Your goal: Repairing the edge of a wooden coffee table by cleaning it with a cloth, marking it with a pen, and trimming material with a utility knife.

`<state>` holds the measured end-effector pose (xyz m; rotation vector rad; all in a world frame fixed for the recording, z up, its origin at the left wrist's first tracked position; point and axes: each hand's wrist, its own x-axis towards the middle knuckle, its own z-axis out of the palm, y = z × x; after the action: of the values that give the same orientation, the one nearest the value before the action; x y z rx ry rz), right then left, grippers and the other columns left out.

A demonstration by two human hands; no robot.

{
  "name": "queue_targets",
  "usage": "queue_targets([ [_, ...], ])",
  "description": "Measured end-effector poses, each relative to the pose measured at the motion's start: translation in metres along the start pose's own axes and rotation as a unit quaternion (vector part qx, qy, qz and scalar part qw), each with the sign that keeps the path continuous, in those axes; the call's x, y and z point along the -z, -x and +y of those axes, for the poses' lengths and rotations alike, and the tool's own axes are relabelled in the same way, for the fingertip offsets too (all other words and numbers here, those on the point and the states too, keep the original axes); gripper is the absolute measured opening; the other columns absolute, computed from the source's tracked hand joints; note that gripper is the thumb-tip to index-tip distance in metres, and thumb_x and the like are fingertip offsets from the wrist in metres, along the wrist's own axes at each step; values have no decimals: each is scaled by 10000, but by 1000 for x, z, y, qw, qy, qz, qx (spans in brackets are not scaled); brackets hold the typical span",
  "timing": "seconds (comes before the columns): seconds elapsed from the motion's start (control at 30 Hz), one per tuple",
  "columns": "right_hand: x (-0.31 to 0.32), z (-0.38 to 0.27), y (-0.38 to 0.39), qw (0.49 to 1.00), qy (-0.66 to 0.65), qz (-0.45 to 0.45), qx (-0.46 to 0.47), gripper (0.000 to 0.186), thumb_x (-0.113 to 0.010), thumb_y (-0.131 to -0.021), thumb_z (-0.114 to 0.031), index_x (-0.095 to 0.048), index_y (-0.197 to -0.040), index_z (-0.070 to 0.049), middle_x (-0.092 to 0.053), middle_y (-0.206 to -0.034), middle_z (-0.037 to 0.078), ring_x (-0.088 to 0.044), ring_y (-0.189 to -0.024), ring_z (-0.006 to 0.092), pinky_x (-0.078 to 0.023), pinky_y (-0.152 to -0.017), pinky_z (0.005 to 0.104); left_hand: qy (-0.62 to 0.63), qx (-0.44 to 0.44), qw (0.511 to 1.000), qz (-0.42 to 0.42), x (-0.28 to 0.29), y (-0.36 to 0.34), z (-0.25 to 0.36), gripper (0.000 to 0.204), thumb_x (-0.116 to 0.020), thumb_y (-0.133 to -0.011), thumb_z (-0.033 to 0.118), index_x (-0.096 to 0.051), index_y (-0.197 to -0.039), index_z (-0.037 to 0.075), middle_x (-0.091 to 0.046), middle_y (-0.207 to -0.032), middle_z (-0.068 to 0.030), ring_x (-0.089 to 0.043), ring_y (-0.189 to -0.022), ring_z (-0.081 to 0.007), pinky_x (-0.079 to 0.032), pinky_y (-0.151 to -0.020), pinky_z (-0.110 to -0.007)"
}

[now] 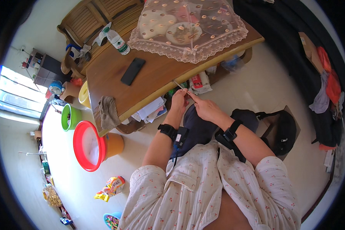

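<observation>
A thin, light-coloured stick (178,84) points up and to the left in front of the table's near edge; its exact kind is too small to make out. My left hand (177,102) is closed on its lower part, fingers bunched together. Beside it my right hand (207,109) pinches the same end, its index finger reaching to the left fingertips. Both hands are above my dark-trousered knees. Black straps circle both wrists, and a small black box (181,137) with a blue cable sits by the left one.
The wooden table (151,74) bears a black phone (133,71), a water bottle (118,41), a grey cloth (109,112) and a lace food cover (191,46) over dishes. Papers (151,110) and packages lie beneath. Red (89,146) and green (71,117) tubs stand left, a black bag (283,130) right.
</observation>
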<state>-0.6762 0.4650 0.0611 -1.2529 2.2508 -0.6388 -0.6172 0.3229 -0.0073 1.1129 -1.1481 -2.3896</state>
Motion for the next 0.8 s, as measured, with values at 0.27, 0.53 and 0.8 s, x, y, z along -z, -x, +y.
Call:
queue_targets([
  [0.27, -2, -12, 0, 999, -22, -34, 1, 508, -419, -885, -187, -289, -1368, -278, -598, -880, 259, -574, -783, 432, -459, -714, 484, 14, -15, 1000, 21, 16, 8, 0, 69, -523, -883, 206, -534, -842, 151, -599, -752, 49, -544, -619, -56, -340, -466, -207],
  [0.53, -18, 17, -9, 998, -60, 5, 35, 464, -408, -884, -200, -349, -1343, -235, -597, -951, 243, -577, -833, 406, -453, -743, 469, -3, -24, 999, 29, 5, 9, 0, 90, -521, -894, 222, -532, -856, 140, -594, -763, 42, -537, -629, -66, -355, -497, -203],
  [0.8, -11, -9, -2, 998, -43, -15, 32, 462, -416, -880, -179, -356, -1337, -204, -594, -891, 259, -573, -810, 418, -452, -726, 471, 19, -23, 999, 41, 18, 14, 2, 87, -521, -893, 219, -532, -855, 141, -602, -772, 38, -546, -638, -75, -352, -503, -208],
])
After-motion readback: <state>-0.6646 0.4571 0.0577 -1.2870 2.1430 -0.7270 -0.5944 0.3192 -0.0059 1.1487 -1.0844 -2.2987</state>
